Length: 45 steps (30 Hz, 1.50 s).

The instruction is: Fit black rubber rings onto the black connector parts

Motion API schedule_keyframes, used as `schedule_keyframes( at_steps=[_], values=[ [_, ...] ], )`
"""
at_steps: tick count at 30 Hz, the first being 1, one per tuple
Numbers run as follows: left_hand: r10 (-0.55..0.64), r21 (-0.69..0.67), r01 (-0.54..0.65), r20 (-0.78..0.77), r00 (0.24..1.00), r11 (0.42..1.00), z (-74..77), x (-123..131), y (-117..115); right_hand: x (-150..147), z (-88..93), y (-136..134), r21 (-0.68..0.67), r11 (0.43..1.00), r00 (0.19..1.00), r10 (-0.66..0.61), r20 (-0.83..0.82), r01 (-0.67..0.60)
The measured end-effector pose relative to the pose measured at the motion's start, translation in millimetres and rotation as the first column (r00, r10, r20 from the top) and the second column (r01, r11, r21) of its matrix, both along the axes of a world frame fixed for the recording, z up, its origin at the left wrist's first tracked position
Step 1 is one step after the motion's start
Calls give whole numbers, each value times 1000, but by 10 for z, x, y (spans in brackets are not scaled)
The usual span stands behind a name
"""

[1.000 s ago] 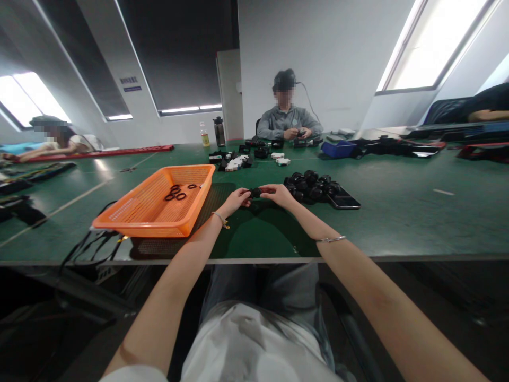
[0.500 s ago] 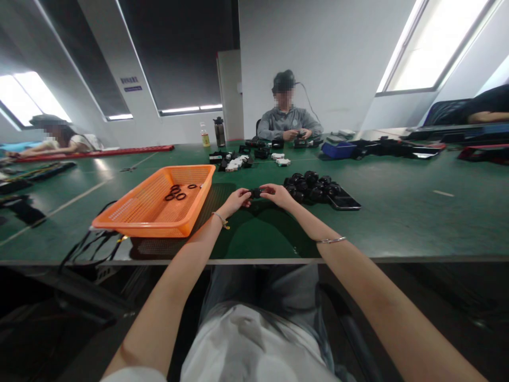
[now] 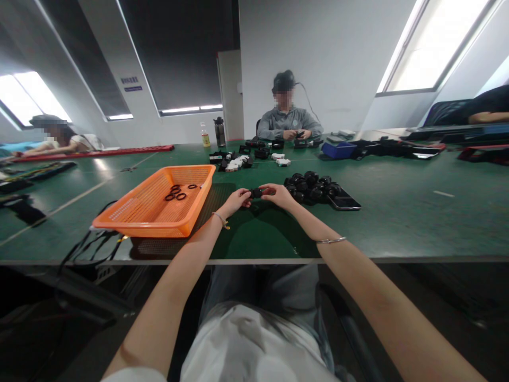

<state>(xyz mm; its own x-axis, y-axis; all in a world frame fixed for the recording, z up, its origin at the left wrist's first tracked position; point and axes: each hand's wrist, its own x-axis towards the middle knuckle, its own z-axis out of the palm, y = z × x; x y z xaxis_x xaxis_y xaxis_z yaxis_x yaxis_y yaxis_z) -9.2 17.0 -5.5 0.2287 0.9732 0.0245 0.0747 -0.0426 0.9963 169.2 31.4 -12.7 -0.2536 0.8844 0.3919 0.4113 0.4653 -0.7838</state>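
Observation:
Between my two hands is a small black part [image 3: 255,193], held a little above the green table; its exact kind is too small to make out. My left hand [image 3: 238,199] is closed on its left end, fingers pinched. From the other side my right hand [image 3: 277,194] grips the right end between thumb and fingers. Just right of that hand lies a pile of round black parts [image 3: 312,185]. To the left stands an orange plastic basket [image 3: 155,232] with several black rings [image 3: 175,193] lying in it.
A dark phone [image 3: 345,200] lies against the pile's right side. White and black parts [image 3: 237,162] are scattered beyond my hands. Across the table [image 3: 401,212] sits a co-worker [image 3: 289,123] handling a dark item. Cables [image 3: 89,246] hang at the basket's near left.

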Motion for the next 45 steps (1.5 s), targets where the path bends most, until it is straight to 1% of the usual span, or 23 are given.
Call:
schedule_keyframes(
  at_steps=[8,13,19,28,32,39,45],
  values=[
    [7,-7,-7,14,1000,1000,7,0,-3,4,-1,-1,9,1000,1000,-11,20,11],
    [-10,6,10,31,999,1000,-13,-9,12,4,-15,13,3,1000,1000,-14,27,14],
    [-6,20,6,14,1000,1000,-26,-17,26,14,-39,34,9,1000,1000,-5,29,5],
    [-10,22,9,17,1000,1000,-11,-15,2,-24,20,-30,-34,999,999,-23,-24,22],
    [-13,23,13,12,1000,1000,4,-10,-10,-29,18,-28,-62,998,999,-19,-34,17],
    [-1,11,1,4,1000,1000,23,7,-19,-26,-15,-7,-21,1000,999,-9,-47,9],
    [-2,-8,2,-6,1000,1000,23,11,-18,-22,-1,-19,-38,999,998,19,-54,-21]
  ],
)
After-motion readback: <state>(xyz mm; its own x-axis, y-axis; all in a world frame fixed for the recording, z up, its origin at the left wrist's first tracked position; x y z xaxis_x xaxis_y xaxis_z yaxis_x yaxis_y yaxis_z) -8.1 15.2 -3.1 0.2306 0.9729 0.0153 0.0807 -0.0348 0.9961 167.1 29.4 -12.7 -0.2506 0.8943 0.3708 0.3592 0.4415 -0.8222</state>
